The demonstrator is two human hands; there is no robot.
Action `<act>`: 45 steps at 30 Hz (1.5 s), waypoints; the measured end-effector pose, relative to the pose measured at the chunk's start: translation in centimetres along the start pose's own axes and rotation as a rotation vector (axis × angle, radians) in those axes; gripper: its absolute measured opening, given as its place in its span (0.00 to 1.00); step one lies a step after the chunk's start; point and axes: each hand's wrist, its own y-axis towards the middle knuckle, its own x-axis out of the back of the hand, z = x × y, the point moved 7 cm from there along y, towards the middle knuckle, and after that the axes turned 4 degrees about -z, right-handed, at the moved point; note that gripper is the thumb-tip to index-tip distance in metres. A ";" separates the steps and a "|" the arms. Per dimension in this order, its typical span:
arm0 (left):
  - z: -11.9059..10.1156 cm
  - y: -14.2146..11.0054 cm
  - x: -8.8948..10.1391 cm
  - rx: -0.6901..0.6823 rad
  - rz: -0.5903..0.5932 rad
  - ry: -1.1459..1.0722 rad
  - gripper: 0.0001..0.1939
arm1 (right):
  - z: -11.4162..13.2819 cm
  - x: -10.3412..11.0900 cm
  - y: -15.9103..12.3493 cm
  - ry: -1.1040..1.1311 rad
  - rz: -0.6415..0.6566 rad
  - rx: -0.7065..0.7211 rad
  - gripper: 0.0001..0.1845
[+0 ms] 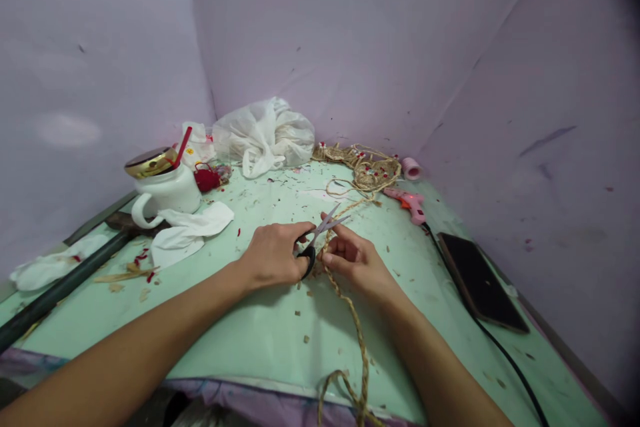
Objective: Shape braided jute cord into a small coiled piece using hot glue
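Observation:
In the head view my left hand [277, 254] is closed on the black handles of a pair of scissors [319, 232]. The blades are spread and point up and to the right, close to the fingers of my right hand. My right hand [356, 257] pinches a braided straw rope [359, 330] between thumb and fingers, near the blades. From there the rope trails down over the table's front edge in a loose loop. Its other end runs back toward the coiled, woven straw pieces [373, 175] with red and white bits at the rear.
A pink glue gun [411, 204] and a phone [483, 280] lie at the right, a black cord beside them. Behind stand a plastic bag [270, 134] and a pink spool [411, 168]. At left are a white mug [173, 190], a hammer [65, 287] and white cloth [193, 230].

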 end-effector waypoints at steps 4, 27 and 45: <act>0.0 0.0 -0.1 -0.001 0.014 0.007 0.12 | -0.2 0.0 0.0 0.002 -0.005 -0.009 0.39; 1.1 0.4 -2.2 0.405 -0.037 -1.131 0.23 | -1.1 -0.5 -0.3 -0.038 -0.008 -0.104 0.41; 1.5 -0.3 -2.0 0.304 -0.263 -0.545 0.18 | -2.1 0.9 -0.3 -0.058 -0.366 -0.095 0.13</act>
